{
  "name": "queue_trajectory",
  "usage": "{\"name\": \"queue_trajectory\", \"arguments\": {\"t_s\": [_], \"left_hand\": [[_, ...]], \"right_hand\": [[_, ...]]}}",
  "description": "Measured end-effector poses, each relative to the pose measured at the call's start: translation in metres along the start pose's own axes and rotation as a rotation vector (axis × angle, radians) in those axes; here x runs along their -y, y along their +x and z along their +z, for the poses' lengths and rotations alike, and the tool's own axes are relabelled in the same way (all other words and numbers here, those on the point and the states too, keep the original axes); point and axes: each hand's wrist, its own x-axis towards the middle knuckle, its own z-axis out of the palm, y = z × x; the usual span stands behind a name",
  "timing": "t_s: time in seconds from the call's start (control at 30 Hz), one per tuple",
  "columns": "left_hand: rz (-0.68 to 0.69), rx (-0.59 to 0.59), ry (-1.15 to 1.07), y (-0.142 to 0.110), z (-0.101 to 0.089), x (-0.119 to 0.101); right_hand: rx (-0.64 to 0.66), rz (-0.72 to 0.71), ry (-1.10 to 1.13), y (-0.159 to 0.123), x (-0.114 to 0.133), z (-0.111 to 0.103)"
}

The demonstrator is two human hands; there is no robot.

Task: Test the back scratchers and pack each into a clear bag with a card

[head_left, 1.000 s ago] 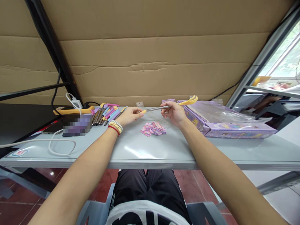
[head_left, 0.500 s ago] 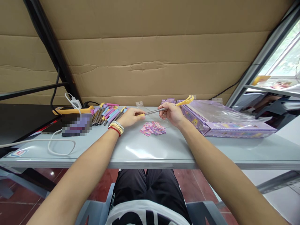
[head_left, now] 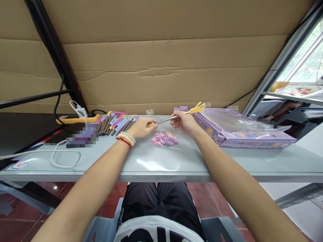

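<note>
Slender silver rod with a yellow grip and a yellow claw-shaped head (head_left: 166, 119) is held between both hands, above the tabletop. The left hand (head_left: 141, 128) has its thumb and fingers closed on the yellow grip; the right hand (head_left: 185, 121) is closed around the shaft just short of the head, though the exact contact of its lower fingers cannot be told. For a secure hold, pinch the grip firmly, support the shaft lightly, and align both hands with the rod's axis so that no sideways load bends it. Avoid pressing on the splayed prongs, which may flex. In appearance, the shaft is bright, metallic-looking and straight, rising slightly from the left fingers to the right; the head projects beyond the right fingers, prongs spread. Below the gap between the two sets of fingers lies a loose pile of small pink-and-purple printed cards (head_left: 164, 138). Just beyond the left fingers, to their left, lies a row of multicoloured stick-shaped pieces (head_left: 117, 123). To the right of the right fingers sits a lilac printed cardboard box with clear film (head_left: 254, 140). All rest on the smooth grey tabletop (head_left: 186, 161).
</note>
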Motion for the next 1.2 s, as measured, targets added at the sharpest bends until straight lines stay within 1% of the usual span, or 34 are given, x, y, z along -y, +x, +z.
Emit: {"name": "queue_trajectory", "arguments": {"t_s": [0.07,0.13,0.37,0.43,0.5,0.57,0.63,0.73,0.8,0.93,1.1,1.2], "left_hand": [[-0.003,0.015,0.005,0.000,0.000,0.000],[-0.015,0.018,0.015,0.001,0.000,0.000],[-0.035,0.038,0.095,0.001,-0.006,-0.001],[-0.048,0.046,0.112,0.001,-0.008,0.000],[-0.063,0.060,0.138,0.000,-0.008,0.000],[-0.067,0.083,0.177,0.000,-0.008,0.001],[-0.067,0.102,0.229,0.000,-0.008,0.003],[-0.068,0.128,0.314,0.000,-0.006,0.006],[-0.069,0.159,0.375,0.001,-0.005,0.007],[-0.099,0.187,0.478,0.002,-0.004,0.008],[-0.175,0.180,0.540,0.004,-0.004,0.008],[-0.208,0.175,0.545,0.005,-0.004,0.009]], "right_hand": [[-0.019,-0.023,-0.031,0.000,0.001,-0.001],[-0.064,-0.055,-0.031,0.001,0.001,-0.004],[-0.293,-0.101,0.240,0.007,0.004,-0.021],[-0.356,-0.116,0.276,0.009,0.005,-0.025],[-0.446,-0.141,0.259,0.010,0.005,-0.028],[-0.545,-0.165,0.154,0.012,0.002,-0.030],[-0.606,-0.189,-0.061,0.013,-0.001,-0.031],[-0.604,-0.225,-0.469,0.012,-0.006,-0.032],[-0.574,-0.209,-0.640,0.010,-0.007,-0.032],[-0.542,-0.132,-0.746,0.009,-0.006,-0.029],[-0.546,-0.126,-0.796,0.007,-0.004,-0.022],[-0.573,-0.150,-0.803,0.005,-0.003,-0.018]]}}
